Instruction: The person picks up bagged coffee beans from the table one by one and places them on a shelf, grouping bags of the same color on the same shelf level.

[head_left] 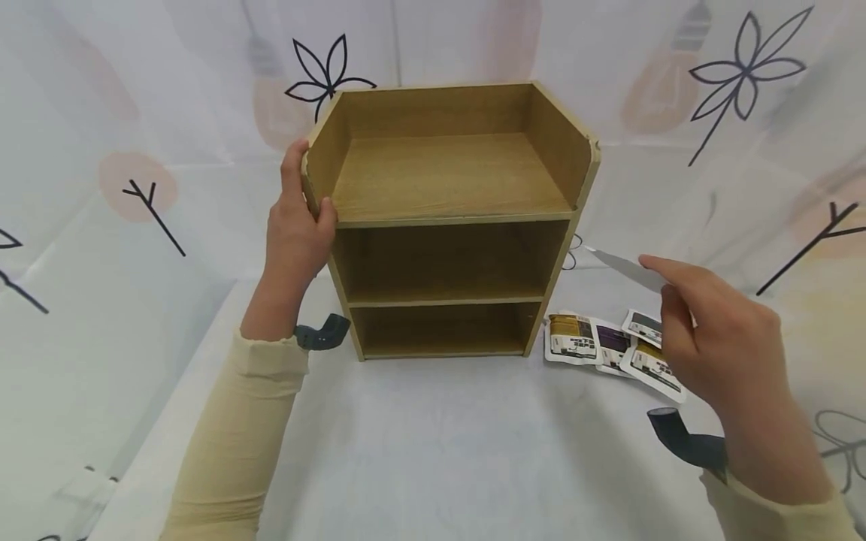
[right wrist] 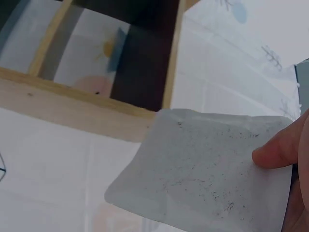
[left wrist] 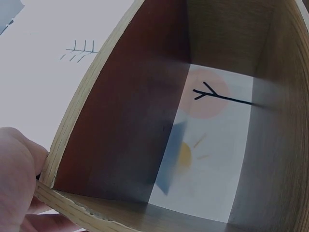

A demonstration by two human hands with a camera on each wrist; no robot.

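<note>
A small wooden shelf unit (head_left: 453, 219) stands upright, with an open top tray and two compartments below. My left hand (head_left: 294, 237) grips the left side panel near its upper front corner, thumb on the front. To the right of the unit, my right hand (head_left: 727, 338) pinches a flat pouch (head_left: 629, 270), seen nearly edge-on in the head view. The right wrist view shows the pouch's white face (right wrist: 207, 169) with faint dark specks and the thumb pressed on it. Below that hand lie several white pouches (head_left: 575, 338) with gold, purple or dark labels, partly overlapping.
A white cloth (head_left: 446, 443) covers the table. Behind and at the sides hangs a pale curtain (head_left: 203, 98) printed with flowers, twigs and light bulbs. Dark curved attachments (head_left: 690, 443) sit at both wrists.
</note>
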